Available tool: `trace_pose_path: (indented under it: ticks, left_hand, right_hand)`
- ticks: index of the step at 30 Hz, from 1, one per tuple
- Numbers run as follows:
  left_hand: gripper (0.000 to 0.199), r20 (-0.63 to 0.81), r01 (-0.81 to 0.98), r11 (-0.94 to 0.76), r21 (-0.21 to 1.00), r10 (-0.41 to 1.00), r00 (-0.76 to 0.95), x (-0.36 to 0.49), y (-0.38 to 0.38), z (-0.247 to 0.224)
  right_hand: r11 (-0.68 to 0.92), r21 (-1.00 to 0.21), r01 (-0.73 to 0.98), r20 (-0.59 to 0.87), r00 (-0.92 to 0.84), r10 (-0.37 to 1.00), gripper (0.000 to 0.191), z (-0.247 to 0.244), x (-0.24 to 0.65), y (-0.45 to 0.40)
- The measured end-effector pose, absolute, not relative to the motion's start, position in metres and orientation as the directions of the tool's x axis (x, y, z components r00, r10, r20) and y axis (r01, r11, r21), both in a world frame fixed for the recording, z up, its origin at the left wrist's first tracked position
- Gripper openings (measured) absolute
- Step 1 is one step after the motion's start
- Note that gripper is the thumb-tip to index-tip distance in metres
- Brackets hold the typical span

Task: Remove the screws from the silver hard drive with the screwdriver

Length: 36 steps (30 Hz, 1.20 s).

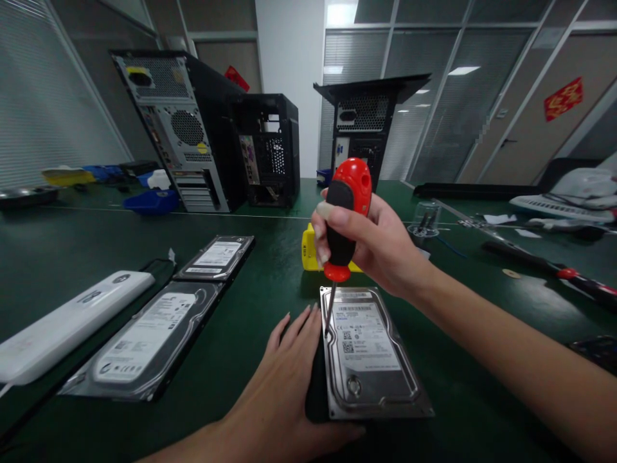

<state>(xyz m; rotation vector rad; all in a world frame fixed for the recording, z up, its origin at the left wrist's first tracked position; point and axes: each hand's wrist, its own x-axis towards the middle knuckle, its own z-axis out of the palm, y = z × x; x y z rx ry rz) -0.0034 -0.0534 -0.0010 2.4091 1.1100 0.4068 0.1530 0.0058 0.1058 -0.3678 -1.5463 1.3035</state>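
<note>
A silver hard drive [369,344] with a white label lies flat on the green table, directly in front of me. My right hand [359,235] is wrapped round the red and black handle of a screwdriver [349,206]. The screwdriver stands nearly upright, slightly tilted, its tip at the drive's left edge, where a screw seems to be. Along that same edge, my left hand [284,379] rests with fingers stretched out against the side. Its thumb lies by the drive's near edge. Behind the drive is a yellow object [311,247], partly hidden by my right hand.
Two bagged hard drives [144,337] [216,255] lie at left beside a white power strip [72,321]. Computer cases [216,128] [270,148] [364,122] stand at the back. At right are a clear cup [427,218] and a long black-and-red tool [544,260].
</note>
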Motion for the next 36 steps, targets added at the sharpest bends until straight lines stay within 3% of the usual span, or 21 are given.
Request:
trace_pose_path:
  ticks: [6,13,23,29,32,36]
  left_hand:
    - [0.110,0.129,0.620,-0.592,0.515,0.768,0.627,-0.002,-0.055,-0.002]
    - [0.112,0.122,0.608,-0.593,0.528,0.761,0.637,-0.006,-0.053,-0.011]
    - [0.114,0.103,0.620,-0.595,0.511,0.759,0.643,-0.005,-0.052,-0.011]
    - [0.111,0.047,0.641,-0.570,0.514,0.765,0.643,-0.004,-0.052,-0.003]
    - [0.112,0.031,0.655,-0.556,0.512,0.774,0.633,-0.004,-0.052,-0.003]
    - [0.115,0.124,0.614,-0.542,0.574,0.799,0.589,-0.008,-0.051,-0.008]
  right_hand:
    - [0.264,-0.875,-0.405,0.451,-0.486,0.749,0.025,0.111,0.150,0.000]
    - [0.197,-0.864,-0.462,0.403,-0.403,0.822,0.029,0.107,0.143,-0.002]
    - [0.157,-0.812,-0.562,0.468,-0.465,0.752,0.045,0.101,0.146,0.005]
    - [0.178,-0.816,-0.551,0.453,-0.417,0.788,0.023,0.102,0.143,-0.002]
    - [0.190,-0.819,-0.542,0.454,-0.408,0.792,0.021,0.101,0.143,-0.001]
    - [0.203,-0.802,-0.562,0.488,-0.419,0.766,0.030,0.099,0.144,0.003]
